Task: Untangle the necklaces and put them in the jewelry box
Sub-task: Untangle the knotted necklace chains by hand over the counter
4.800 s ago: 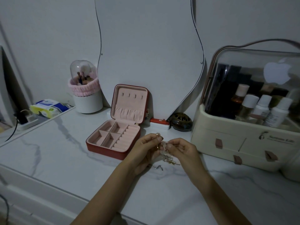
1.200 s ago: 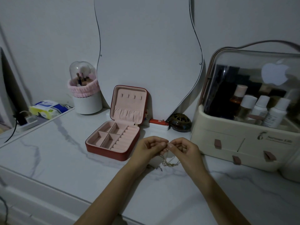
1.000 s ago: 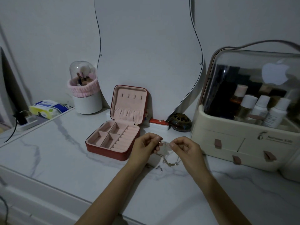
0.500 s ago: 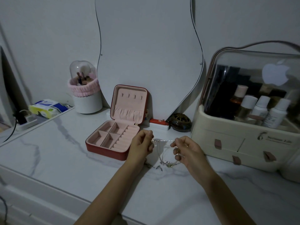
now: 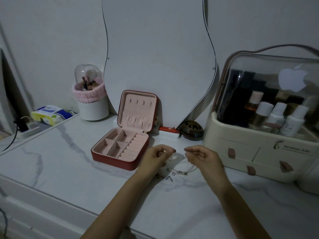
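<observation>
A tangle of thin silver necklaces [image 5: 179,171] hangs between my two hands just above the marble tabletop [image 5: 69,169], with a loose end lying on the surface. My left hand [image 5: 156,157] pinches one chain end, right beside the jewelry box. My right hand [image 5: 202,156] pinches another strand a little to the right. The red jewelry box [image 5: 120,161] stands open left of my hands, its pink compartments holding nothing, its lid upright against the mirror.
A cream cosmetics organiser [image 5: 255,149] with bottles stands at the right. A dark round dish [image 5: 191,129] and a small red-and-white case [image 5: 169,131] sit behind my hands. A brush holder [image 5: 92,107] and a tissue pack [image 5: 50,114] are at the back left.
My hands have drawn apart, stretching the chains out between them. The clump now hangs lower, in looser loops. The box has not moved.
</observation>
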